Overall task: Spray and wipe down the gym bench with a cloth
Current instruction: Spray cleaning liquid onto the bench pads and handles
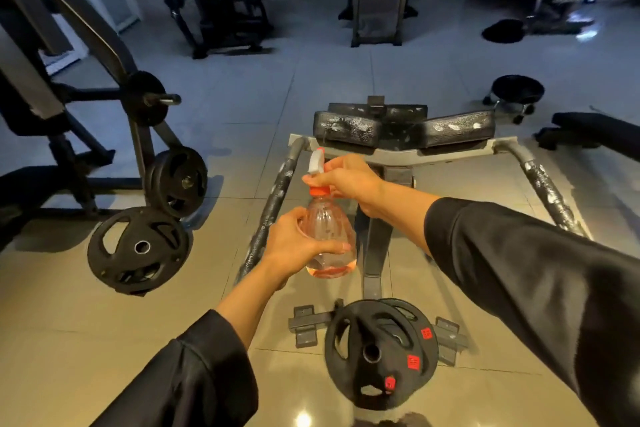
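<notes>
Mid-frame, worn gym bench (403,130), two cracked black pads flaking white on a grey metal frame. Just below it, clear teardrop spray bottle (329,239), pinkish liquid pooled at the bottom, orange collar, white nozzle. Left hand (298,246) reaching up from lower left, fingers and thumb curled round the bottle's belly. Right hand (349,180) from the right, fingers curled round the trigger head.

Glossy beige tiled floor (104,340), bluish-grey further back. Black weight rack (86,87) at 9 o'clock with plates (138,248). Dark machines (221,0) along the grey wall at 12. Wheeled stool (516,94) at 2.
</notes>
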`<act>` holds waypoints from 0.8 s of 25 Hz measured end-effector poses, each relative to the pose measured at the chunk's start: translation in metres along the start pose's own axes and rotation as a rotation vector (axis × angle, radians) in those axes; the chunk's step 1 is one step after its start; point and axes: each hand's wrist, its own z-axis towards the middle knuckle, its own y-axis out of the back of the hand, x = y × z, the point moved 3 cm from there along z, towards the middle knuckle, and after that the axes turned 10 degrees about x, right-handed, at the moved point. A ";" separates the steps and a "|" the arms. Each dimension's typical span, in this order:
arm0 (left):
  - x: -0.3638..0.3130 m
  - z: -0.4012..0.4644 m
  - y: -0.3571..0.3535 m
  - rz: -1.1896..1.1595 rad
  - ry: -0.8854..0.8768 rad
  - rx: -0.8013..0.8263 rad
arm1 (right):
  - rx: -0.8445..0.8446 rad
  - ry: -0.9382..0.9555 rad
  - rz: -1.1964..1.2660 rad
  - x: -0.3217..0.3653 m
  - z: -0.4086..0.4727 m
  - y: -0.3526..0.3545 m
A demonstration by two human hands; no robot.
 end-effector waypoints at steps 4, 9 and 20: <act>0.003 -0.004 0.014 0.036 -0.052 0.053 | -0.053 0.002 0.011 0.007 -0.007 -0.012; -0.014 -0.008 0.003 0.043 -0.113 0.119 | -0.068 0.028 0.097 0.011 -0.034 -0.001; -0.094 0.014 -0.117 0.114 -0.204 0.328 | -0.354 0.076 0.302 -0.030 -0.137 0.116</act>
